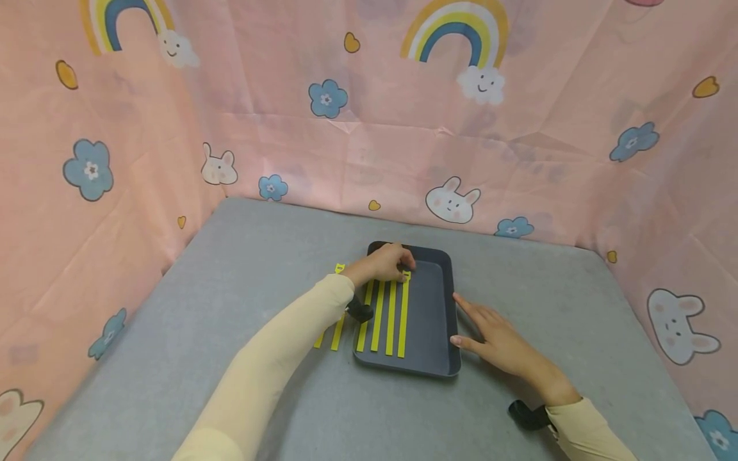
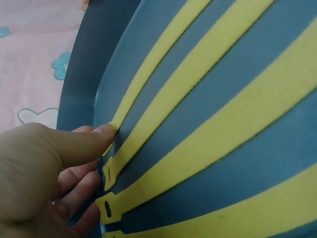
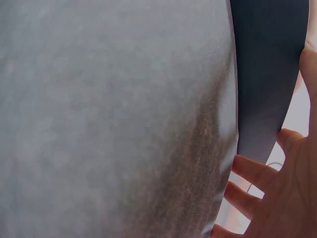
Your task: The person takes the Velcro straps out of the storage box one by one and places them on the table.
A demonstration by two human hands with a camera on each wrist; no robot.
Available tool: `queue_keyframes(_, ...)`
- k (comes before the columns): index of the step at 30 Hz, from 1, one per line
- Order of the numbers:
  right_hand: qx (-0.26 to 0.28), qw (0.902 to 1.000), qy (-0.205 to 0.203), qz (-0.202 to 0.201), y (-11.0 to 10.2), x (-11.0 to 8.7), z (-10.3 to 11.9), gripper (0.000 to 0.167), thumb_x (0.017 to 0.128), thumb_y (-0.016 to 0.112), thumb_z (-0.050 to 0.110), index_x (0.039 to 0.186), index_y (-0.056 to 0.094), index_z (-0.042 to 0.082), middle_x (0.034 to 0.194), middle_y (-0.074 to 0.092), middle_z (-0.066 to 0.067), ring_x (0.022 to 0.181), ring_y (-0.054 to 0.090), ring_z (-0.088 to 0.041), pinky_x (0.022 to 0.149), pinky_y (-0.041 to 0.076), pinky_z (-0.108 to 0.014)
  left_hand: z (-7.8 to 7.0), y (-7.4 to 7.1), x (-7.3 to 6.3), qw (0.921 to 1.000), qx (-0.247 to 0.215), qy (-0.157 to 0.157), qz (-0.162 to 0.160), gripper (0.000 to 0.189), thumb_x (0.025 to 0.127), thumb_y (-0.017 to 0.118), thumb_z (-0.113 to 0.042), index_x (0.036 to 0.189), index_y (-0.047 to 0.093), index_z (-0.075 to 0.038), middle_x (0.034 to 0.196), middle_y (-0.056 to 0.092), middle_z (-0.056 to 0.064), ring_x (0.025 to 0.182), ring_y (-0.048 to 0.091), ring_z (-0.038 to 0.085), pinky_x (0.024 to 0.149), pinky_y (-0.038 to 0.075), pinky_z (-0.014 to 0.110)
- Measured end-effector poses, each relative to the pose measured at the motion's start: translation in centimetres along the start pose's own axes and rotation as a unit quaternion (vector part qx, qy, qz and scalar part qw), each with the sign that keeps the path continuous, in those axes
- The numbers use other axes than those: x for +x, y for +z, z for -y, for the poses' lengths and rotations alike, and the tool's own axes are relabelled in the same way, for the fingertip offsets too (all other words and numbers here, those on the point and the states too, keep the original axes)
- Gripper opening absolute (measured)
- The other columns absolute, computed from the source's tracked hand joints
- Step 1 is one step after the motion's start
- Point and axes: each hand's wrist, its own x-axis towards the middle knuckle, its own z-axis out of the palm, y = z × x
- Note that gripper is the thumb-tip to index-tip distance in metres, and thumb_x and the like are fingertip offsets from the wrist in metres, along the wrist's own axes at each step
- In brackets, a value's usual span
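Several yellow hook-and-loop cable ties [image 1: 391,320] with slotted heads lie lengthwise, side by side, in a dark grey tray [image 1: 430,314]. My left hand [image 1: 387,262] is over the tray's far part and pinches the head end of the rightmost cable tie [image 2: 148,69]. In the left wrist view, the thumb lies on that end and the other fingers are partly hidden behind it. My right hand [image 1: 498,339] touches the tray's right side with extended fingers. The right wrist view shows its fingers [image 3: 255,171] spread beside the tray's outer wall [image 3: 267,74].
More yellow cable ties [image 1: 337,334] lie on the grey table [image 1: 259,256], left of the tray and partly hidden by my left arm. A pink patterned curtain [image 1: 380,153] encloses the table's back and sides. Black wrist mounts [image 1: 527,416] sit at both wrists.
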Motion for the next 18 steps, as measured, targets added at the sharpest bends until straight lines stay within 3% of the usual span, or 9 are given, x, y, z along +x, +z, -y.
queue_keyframes(18,0.006,0.9999,0.009,0.005,0.17,0.07,-0.10,0.081,0.094,0.056,0.058,0.160,0.015,0.031,0.158,0.035,-0.019,0.142,0.034,-0.049,0.106,0.026,-0.074,-0.52,0.35,-0.18,0.9990,0.040,-0.019,-0.009,0.027,0.091,0.072,-0.019,0.117,0.071,-0.015,0.124,0.063,0.004,0.117,0.057,0.021,0.099,0.049,0.037)
